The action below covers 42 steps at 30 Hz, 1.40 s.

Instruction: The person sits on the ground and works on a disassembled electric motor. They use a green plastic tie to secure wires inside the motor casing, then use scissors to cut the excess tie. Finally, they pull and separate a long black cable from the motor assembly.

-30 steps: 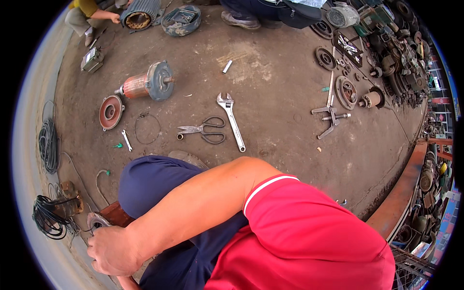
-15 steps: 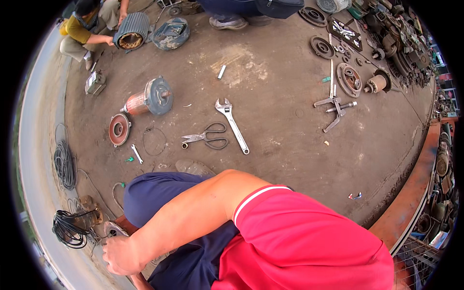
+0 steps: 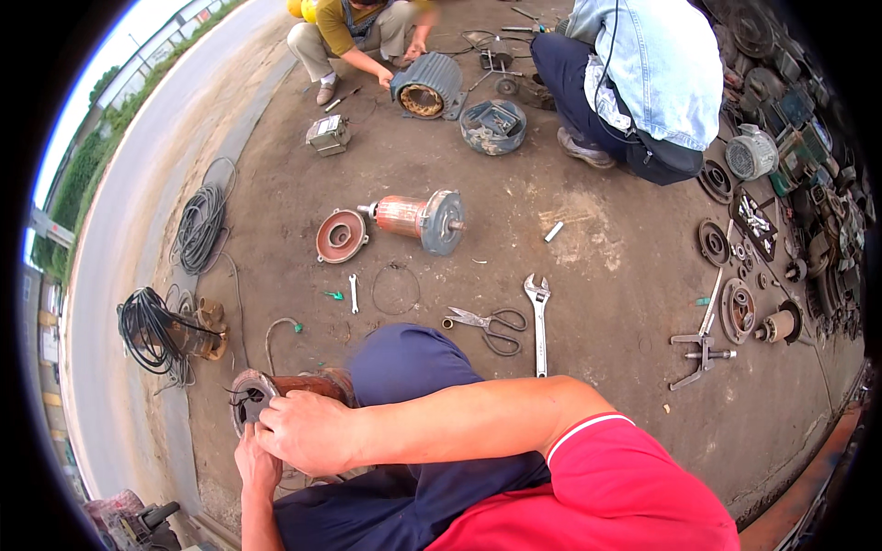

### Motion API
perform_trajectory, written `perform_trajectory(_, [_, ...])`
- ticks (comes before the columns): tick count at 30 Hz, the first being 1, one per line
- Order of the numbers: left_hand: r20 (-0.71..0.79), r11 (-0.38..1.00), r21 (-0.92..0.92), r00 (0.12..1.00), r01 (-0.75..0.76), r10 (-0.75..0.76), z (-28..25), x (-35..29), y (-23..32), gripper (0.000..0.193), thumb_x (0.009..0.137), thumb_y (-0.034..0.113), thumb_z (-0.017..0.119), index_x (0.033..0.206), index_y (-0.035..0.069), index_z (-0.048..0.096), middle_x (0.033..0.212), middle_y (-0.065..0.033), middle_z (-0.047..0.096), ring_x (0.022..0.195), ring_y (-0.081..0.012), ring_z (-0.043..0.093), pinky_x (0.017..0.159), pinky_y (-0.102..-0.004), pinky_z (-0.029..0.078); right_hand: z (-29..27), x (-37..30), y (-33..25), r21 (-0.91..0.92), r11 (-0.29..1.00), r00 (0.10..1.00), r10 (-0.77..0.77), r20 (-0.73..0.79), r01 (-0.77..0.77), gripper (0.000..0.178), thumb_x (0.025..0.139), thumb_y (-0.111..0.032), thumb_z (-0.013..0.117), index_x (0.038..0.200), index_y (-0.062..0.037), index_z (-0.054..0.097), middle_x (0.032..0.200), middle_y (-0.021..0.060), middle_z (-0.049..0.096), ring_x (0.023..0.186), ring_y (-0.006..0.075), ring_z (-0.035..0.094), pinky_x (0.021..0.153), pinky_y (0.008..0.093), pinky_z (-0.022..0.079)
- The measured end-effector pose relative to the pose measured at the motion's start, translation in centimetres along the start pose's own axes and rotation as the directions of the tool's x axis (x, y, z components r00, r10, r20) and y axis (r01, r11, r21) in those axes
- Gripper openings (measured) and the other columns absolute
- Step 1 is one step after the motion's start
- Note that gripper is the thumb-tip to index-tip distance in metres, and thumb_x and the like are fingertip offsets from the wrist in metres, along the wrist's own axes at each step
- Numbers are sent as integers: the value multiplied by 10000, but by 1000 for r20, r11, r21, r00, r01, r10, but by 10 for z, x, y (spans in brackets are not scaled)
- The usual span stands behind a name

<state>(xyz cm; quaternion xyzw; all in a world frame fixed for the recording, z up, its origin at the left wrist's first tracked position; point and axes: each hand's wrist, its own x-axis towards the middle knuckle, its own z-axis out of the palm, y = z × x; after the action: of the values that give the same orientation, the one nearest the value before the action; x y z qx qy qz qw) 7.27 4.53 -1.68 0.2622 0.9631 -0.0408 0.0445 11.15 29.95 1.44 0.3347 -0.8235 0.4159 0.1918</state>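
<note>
While the right hand clamps over the rusty motor stator by the ground's left edge, the left hand cups it below. It looks heavy, rigid, rough; grasp its casing, not the brittle windings.

Head view of a ground-level work area. The right hand lies over the open end of a rusty motor stator, fingers at its rim; the left hand touches the stator from below. Beside the person's knee lie scissors and an adjustable wrench, just apart. Farther off rests a copper-wound rotor with a reddish end cover beside it. Black cable coils lie at left. Two other people crouch at the top near a grey motor housing.
</note>
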Motion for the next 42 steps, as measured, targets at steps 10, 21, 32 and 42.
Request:
perform_trajectory(10, [117,911,-178,927,372,-356,26,8,-24,329,933,262,517,820,-35,601,810,-309,663,842,-489,652,789,-571,497,3,-4,3,13,1000,995,-13,102,12,202,802,-139,638,962,-15,646,864,99,581,847,278,596,740,405,489])
perform_trajectory(21, [7,985,-121,992,122,-122,8,-1,-10,162,822,68,625,893,7,492,936,-205,554,872,-433,607,719,-523,496,7,-6,8,-2,1000,987,6,161,-6,166,810,-130,626,932,-17,625,863,116,575,823,293,587,708,424,492])
perform_trajectory(32, [62,960,-19,958,280,-279,14,12,-9,164,883,146,572,852,-10,531,847,-252,652,808,-449,635,705,-549,492,18,-6,13,-30,1000,991,13,132,-10,180,750,-155,658,877,-30,632,849,114,581,825,288,592,704,416,494])
perform_trajectory(42, [237,940,339,965,25,-111,19,9,-27,545,901,599,596,1134,113,676,914,-190,723,783,-340,723,661,-502,566,18,7,8,-159,979,905,179,385,-126,228,775,-213,676,912,-38,729,926,147,728,906,312,706,747,438,561])
